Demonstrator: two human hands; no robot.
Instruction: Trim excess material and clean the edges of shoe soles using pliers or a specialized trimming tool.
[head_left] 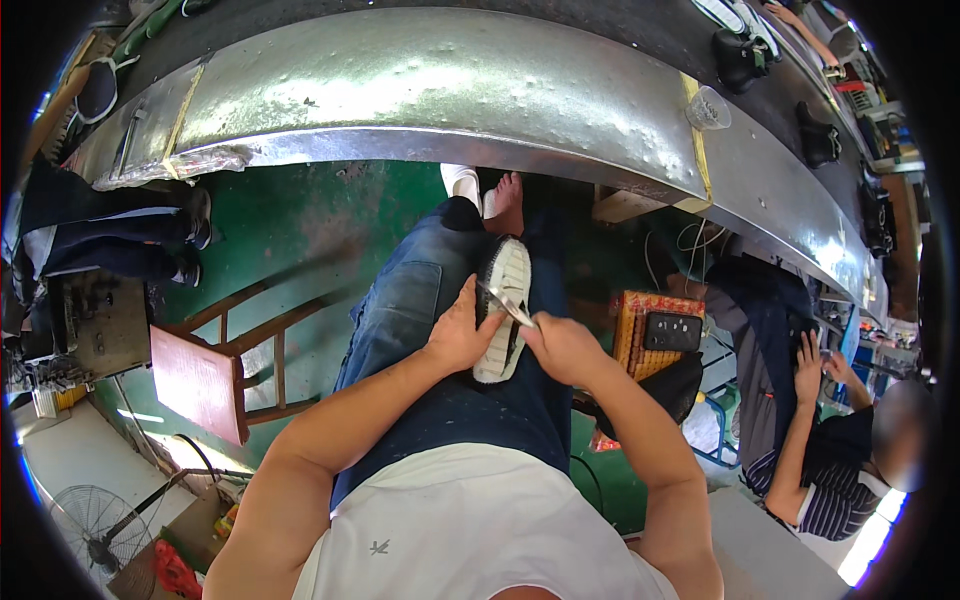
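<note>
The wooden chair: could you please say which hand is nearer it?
Left. The left hand is on the upturned shoe, right of the wooden chair; the right hand is farther, at the shoe's right side.

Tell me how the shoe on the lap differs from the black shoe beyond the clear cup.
The lap shoe shows its pale, ribbed sole; the black shoe shows its dark upper.
The lap shoe has the left hand on it and a metal tool in the right hand over it; no hand touches the black shoe.
Both are footwear.
</note>
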